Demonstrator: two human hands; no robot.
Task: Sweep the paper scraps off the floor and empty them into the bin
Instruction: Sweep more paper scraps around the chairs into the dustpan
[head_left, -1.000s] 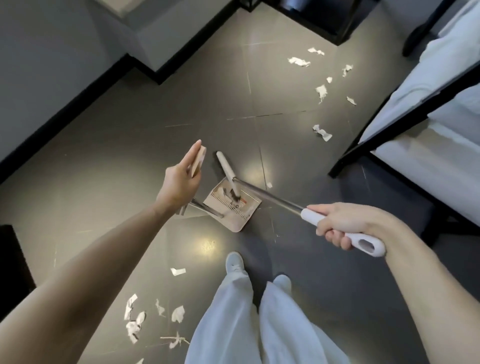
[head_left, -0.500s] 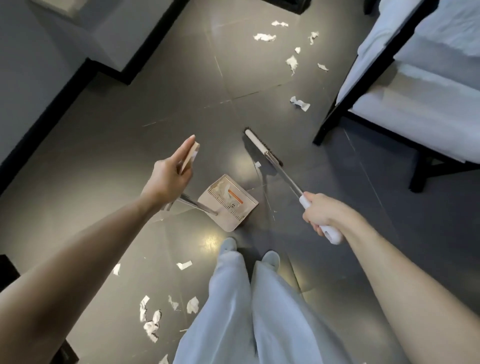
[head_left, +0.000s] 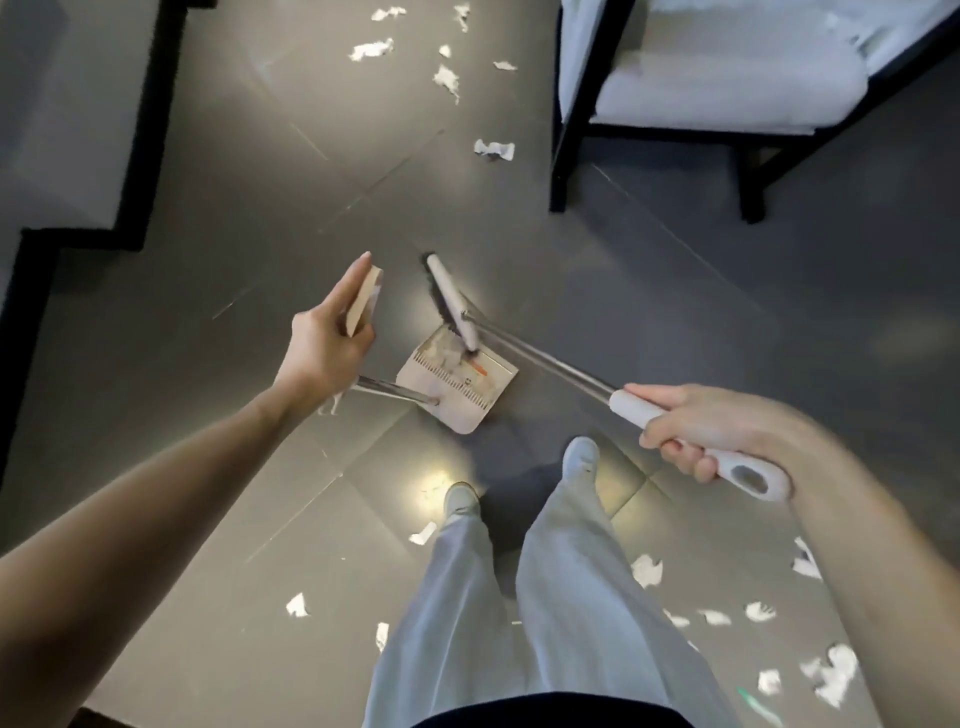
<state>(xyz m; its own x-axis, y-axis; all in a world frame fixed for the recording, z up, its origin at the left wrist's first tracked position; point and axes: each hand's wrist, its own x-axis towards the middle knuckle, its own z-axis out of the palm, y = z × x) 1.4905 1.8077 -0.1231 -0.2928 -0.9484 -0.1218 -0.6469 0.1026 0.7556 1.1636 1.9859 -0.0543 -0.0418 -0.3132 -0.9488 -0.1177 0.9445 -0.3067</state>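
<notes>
White-gripped metal broom (head_left: 451, 302) clasped by right hand (head_left: 701, 426), head laid over beige long-handled dustpan (head_left: 457, 387), held at handle top by left hand (head_left: 327, 338). White paper scraps (head_left: 493, 149) scattered.

A black-framed bed (head_left: 562, 156) with a white mattress (head_left: 727, 88) is seen at the upper right. A grey wall (head_left: 62, 104) edged with black skirting (head_left: 148, 156) is seen at the left. Pale trousers (head_left: 571, 597) and white shoes (head_left: 460, 499) are seen below.
</notes>
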